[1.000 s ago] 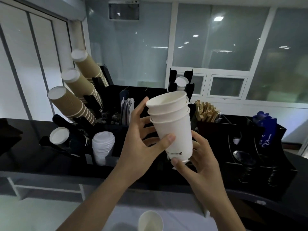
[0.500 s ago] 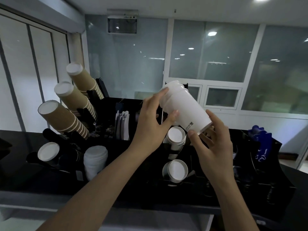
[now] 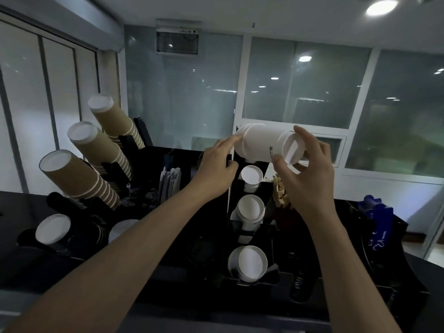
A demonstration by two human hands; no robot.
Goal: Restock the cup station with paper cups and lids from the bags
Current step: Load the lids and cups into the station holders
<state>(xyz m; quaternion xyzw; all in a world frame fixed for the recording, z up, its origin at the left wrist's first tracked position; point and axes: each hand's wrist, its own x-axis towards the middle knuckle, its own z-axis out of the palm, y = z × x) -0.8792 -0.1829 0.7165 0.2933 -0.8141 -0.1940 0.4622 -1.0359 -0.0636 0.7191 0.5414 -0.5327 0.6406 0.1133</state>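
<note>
A short stack of white paper cups (image 3: pixel 263 145) lies almost on its side in the air above the black cup station (image 3: pixel 206 236), its base turned toward the camera and to the right, its open mouths pointing left and away; the right hand (image 3: pixel 306 175) holds it at the base end, thumb curled under the bottom rim and the fingers arched over the top, so the base disc shows between them; the left hand (image 3: pixel 216 168) sits just left of the stack and a little lower, its index finger stretched out to touch the stack near the mouth end while the other fingers are curled in toward the palm, gripping nothing that can be seen; the stack thus hangs between the two hands, carried by the right and only steadied by the left; directly beneath it a column of three slanted white cup stacks (image 3: pixel 251 209) stands in the station's slots, bases facing up and forward; to the far left three slanted stacks of brown ribbed cups (image 3: pixel 96 162) lean out of their holders, with a black cup stack (image 3: pixel 54 233) showing a white base below them; a bundle of wooden stirrers (image 3: pixel 280 191) sits just right of the white column, under the right wrist; a blue item (image 3: pixel 377 218) rests at the station's right end.
</note>
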